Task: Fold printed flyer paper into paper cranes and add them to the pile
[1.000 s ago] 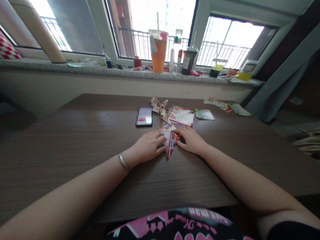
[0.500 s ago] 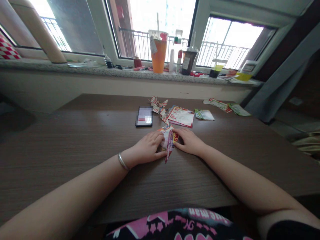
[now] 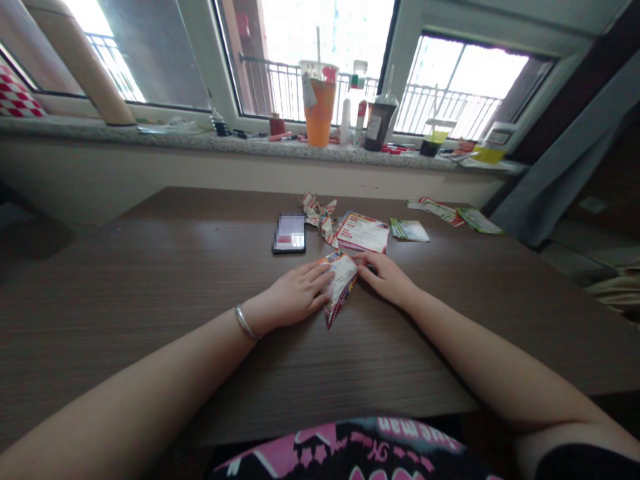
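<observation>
A printed sheet of paper (image 3: 342, 280), folded to a point toward me, lies on the table between my hands. My left hand (image 3: 300, 290) rests on its left side, fingers stretched out and flat, holding it down against the tabletop. At the paper's upper right corner, my right hand (image 3: 383, 275) pinches the edge between thumb and fingers. White inner paper shows on the upper face, with coloured print along the right edge. Just beyond it lie a stack of printed leaflets (image 3: 363, 232) and a crumpled folded-paper piece (image 3: 321, 217).
A phone (image 3: 289, 233) lies left of the crumpled piece. Small green cards (image 3: 409, 230) and more leaflets (image 3: 479, 220) sit toward the right back of the brown table (image 3: 150, 280). On the windowsill stand an orange drink cup (image 3: 320, 110), a dark cup (image 3: 380, 123) and bottles.
The printed flap on the paper's right side has been opened out, showing white paper. My right hand has shifted slightly right with the edge; my left hand stays flat on the sheet.
</observation>
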`<state>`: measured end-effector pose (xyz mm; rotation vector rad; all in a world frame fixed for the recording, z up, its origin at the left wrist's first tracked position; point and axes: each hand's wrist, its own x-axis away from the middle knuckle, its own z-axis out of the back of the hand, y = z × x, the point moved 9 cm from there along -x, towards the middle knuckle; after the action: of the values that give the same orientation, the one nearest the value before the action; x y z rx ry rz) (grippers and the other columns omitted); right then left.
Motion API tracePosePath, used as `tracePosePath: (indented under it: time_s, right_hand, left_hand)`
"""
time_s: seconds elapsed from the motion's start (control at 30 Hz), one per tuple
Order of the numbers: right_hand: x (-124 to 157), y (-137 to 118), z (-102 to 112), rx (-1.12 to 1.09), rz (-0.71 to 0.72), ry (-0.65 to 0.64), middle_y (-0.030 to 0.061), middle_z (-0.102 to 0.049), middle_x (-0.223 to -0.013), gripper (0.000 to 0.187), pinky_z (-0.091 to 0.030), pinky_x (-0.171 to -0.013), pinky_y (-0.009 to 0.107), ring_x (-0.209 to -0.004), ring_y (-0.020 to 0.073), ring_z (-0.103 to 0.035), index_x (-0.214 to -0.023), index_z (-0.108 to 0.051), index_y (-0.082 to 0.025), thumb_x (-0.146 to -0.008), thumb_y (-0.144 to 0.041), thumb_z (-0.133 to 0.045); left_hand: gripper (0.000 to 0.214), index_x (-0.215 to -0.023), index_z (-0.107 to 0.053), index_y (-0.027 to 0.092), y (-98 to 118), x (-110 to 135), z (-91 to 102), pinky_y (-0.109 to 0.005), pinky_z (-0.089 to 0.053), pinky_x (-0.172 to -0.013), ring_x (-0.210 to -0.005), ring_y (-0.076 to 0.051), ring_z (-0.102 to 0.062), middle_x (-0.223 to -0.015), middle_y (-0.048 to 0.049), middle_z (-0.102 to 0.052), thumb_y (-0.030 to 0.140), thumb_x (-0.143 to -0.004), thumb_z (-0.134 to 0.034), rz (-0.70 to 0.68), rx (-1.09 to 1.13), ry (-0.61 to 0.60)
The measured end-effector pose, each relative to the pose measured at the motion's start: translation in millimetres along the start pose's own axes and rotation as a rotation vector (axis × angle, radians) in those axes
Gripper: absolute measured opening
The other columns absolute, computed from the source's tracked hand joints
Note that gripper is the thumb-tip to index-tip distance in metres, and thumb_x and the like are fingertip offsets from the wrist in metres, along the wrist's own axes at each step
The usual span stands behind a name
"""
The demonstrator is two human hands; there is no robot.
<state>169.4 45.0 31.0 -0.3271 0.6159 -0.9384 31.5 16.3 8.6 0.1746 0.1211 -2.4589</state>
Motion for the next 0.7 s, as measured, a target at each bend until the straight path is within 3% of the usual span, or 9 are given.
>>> tracePosePath:
  time_s: [0.2,0.43,0.7]
  right_hand:
    - [1.1,8.1,0.4,0.038,-0.071,0.000,0.0072,-0.070,-0.100,0.026,-0.047,-0.088,0.036,-0.094,0.0197,-0.062,-0.107,-0.067,-0.018,-0.090,-0.024,-0.049]
    - [0.7,-4.7,-5.6,0.162,0.079,-0.044,0.0041,-0.067,-0.079,0.023,-0.047,-0.081,0.034,-0.078,0.0188,-0.060,-0.101,-0.070,-0.016,-0.081,-0.019,-0.060]
    - [4.8,-10.3,-14.2,0.168,0.225,-0.107,0.0085,-0.067,-0.112,0.025,-0.044,-0.098,0.040,-0.106,0.0227,-0.059,-0.104,-0.067,-0.019,-0.080,-0.019,-0.061]
  left_hand:
    - [0.046,-0.139,-0.045,0.022,0.6,1.1,3.7,-0.043,-0.032,-0.109,-0.133,-0.028,-0.041,-0.145,-0.0117,-0.044,0.042,-0.098,-0.036,-0.017,-0.012,0.040]
    - [0.042,-0.136,-0.049,0.030,-1.3,-0.3,5.6,-0.045,-0.034,-0.108,-0.132,-0.028,-0.041,-0.145,-0.0091,-0.044,0.043,-0.097,-0.040,-0.009,0.046,0.067]
    - [0.044,-0.132,-0.052,0.020,-2.8,-2.6,4.6,-0.043,-0.031,-0.112,-0.137,-0.027,-0.036,-0.148,-0.0120,-0.041,0.042,-0.096,-0.042,0.031,0.102,0.030]
